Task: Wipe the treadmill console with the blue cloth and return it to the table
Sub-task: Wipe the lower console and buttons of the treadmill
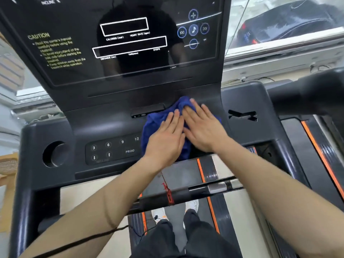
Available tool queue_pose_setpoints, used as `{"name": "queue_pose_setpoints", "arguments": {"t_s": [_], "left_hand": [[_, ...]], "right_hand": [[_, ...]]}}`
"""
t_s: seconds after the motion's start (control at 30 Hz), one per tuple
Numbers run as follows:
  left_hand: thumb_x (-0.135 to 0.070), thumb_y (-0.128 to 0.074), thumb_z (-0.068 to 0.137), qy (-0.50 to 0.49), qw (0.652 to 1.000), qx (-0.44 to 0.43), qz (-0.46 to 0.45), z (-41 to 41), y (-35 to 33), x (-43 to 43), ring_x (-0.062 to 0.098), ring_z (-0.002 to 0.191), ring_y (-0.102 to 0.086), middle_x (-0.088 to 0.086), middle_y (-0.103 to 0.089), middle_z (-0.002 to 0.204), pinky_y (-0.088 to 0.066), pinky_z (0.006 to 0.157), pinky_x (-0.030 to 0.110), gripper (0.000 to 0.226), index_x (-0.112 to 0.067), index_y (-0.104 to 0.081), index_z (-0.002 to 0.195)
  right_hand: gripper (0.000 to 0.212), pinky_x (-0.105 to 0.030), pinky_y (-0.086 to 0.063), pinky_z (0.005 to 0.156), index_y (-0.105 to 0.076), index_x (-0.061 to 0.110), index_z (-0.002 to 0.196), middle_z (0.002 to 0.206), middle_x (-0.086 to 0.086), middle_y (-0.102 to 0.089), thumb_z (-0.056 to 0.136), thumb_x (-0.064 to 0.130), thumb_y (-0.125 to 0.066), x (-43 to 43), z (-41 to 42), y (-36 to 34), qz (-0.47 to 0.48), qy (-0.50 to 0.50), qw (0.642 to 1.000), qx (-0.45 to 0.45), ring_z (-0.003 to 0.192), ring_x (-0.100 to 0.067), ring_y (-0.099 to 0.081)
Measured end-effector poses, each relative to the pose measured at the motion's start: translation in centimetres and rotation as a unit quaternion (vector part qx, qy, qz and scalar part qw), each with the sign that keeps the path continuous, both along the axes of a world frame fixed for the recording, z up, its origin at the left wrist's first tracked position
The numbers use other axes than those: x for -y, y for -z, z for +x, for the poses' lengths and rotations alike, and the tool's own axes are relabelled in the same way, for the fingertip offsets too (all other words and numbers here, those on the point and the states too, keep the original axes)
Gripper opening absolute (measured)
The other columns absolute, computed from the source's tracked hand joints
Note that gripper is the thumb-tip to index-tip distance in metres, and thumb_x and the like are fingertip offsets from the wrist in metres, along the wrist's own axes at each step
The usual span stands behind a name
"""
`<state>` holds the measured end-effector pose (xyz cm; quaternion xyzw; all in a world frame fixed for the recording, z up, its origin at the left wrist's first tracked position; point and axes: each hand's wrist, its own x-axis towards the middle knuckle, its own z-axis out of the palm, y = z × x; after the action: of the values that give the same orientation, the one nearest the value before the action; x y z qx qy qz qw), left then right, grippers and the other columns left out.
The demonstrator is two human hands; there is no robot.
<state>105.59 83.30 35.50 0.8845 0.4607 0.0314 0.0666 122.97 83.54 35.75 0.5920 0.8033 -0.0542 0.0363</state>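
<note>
The dark treadmill console (111, 116) fills the upper view, with its glossy black display (74, 34) above. A crumpled blue cloth (154, 123) lies on the console's middle ledge, just right of the number keypad (111, 149). My left hand (165, 138) rests flat on the cloth's lower part, fingers stretched out and slightly apart. Touching it on the right, my right hand (202, 125) presses palm-down on the cloth's upper right part, fingertips at its top edge. Neither hand curls around the cloth. The table is not in view.
A round cup holder (55, 154) sits at the console's left. A crossbar handle (204, 190) runs under my forearms, and a thick handrail (307, 95) juts in at right. The belt with orange stripes (202, 170) and my legs are below. A window (279, 25) is at upper right.
</note>
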Motion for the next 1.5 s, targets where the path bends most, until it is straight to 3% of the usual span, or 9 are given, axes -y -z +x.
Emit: {"name": "queue_pose_setpoints", "arguments": {"t_s": [0.13,0.27,0.43,0.57,0.73,1.0,1.17,1.37,1.5], "left_hand": [[-0.035,-0.028,0.107,0.01,0.998,0.019,-0.062,6.0,-0.4,-3.1,0.025,0.155,-0.004,0.01,-0.006,0.168,-0.009,0.125,0.041,0.06,-0.007,-0.014,0.158],[-0.036,-0.025,0.107,0.081,0.995,-0.026,-0.049,7.4,-0.5,-0.7,0.024,0.155,-0.005,0.007,-0.004,0.168,-0.012,0.125,0.042,0.06,-0.01,-0.012,0.159],[-0.032,-0.026,0.104,0.132,0.989,-0.033,-0.062,2.3,0.5,2.9,0.028,0.152,-0.021,0.012,-0.022,0.164,-0.025,0.122,0.044,0.058,-0.006,-0.028,0.156],[-0.031,-0.029,0.1,0.085,0.995,-0.039,-0.027,1.0,-0.2,-0.1,0.028,0.147,-0.033,0.013,-0.03,0.161,-0.035,0.116,0.044,0.058,-0.005,-0.037,0.152],[-0.03,-0.026,0.106,0.021,0.997,-0.041,-0.058,5.9,-0.9,-3.2,0.023,0.155,0.004,0.004,0.008,0.168,-0.008,0.123,0.041,0.061,-0.013,-0.003,0.16],[-0.029,-0.021,0.1,0.147,0.985,-0.067,-0.062,3.1,1.1,4.2,0.033,0.154,-0.01,0.018,-0.01,0.166,-0.021,0.121,0.046,0.064,0.0,-0.015,0.157],[-0.03,-0.027,0.103,0.045,0.998,-0.051,-0.016,0.2,0.5,2.8,0.034,0.148,-0.031,0.021,-0.03,0.159,-0.031,0.12,0.045,0.058,0.002,-0.035,0.151],[-0.032,-0.032,0.105,-0.067,0.997,-0.025,-0.03,2.7,-0.7,-1.2,0.029,0.154,0.003,0.018,0.005,0.166,-0.008,0.126,0.041,0.066,-0.001,-0.004,0.157],[-0.033,-0.033,0.104,-0.031,0.999,-0.02,-0.008,5.6,-1.1,-3.7,0.025,0.154,0.006,0.011,0.009,0.167,-0.001,0.123,0.039,0.069,-0.007,0.001,0.158]], "right_hand": [[0.075,-0.047,-0.011,0.126,-0.021,0.005,0.159,0.167,-0.011,-0.021,0.1,0.05,-0.01,-1.0,5.6,0.5,-0.012,0.082,0.997,-0.005,0.156,-0.03,-0.006],[0.078,-0.054,-0.015,0.122,-0.02,-0.001,0.158,0.164,-0.021,-0.023,0.102,0.042,0.013,3.5,6.7,2.3,-0.039,0.112,0.993,0.01,0.153,-0.042,-0.012],[0.061,-0.049,-0.02,0.123,-0.039,0.0,0.152,0.157,-0.017,-0.041,0.101,0.034,-0.035,8.9,2.2,1.6,0.028,0.105,0.992,-0.056,0.151,-0.038,-0.025],[0.067,-0.048,-0.021,0.123,-0.042,0.001,0.15,0.156,-0.015,-0.044,0.101,0.044,-0.029,4.0,2.6,1.1,0.02,0.03,0.998,-0.06,0.15,-0.035,-0.029],[0.073,-0.045,-0.01,0.124,-0.029,0.002,0.156,0.164,-0.015,-0.03,0.101,0.048,-0.017,0.1,4.6,1.3,0.01,0.09,0.995,-0.033,0.155,-0.034,-0.014],[0.064,-0.048,-0.018,0.124,-0.04,-0.002,0.151,0.156,-0.018,-0.042,0.102,0.04,-0.035,10.2,3.8,2.0,0.056,0.053,0.997,-0.029,0.151,-0.038,-0.026],[0.069,-0.046,-0.021,0.125,-0.038,0.001,0.153,0.159,-0.016,-0.039,0.102,0.046,-0.028,5.1,2.1,1.7,0.04,-0.031,0.998,-0.037,0.152,-0.034,-0.025],[0.073,-0.046,-0.016,0.125,-0.04,0.001,0.151,0.158,-0.014,-0.041,0.101,0.052,-0.023,-3.3,2.6,0.0,0.046,-0.098,0.994,0.032,0.155,-0.03,-0.017],[0.074,-0.048,-0.017,0.126,-0.041,-0.001,0.15,0.157,-0.017,-0.042,0.101,0.051,-0.023,-3.8,5.5,-0.2,0.07,-0.015,0.997,0.036,0.155,-0.032,-0.013]]}}
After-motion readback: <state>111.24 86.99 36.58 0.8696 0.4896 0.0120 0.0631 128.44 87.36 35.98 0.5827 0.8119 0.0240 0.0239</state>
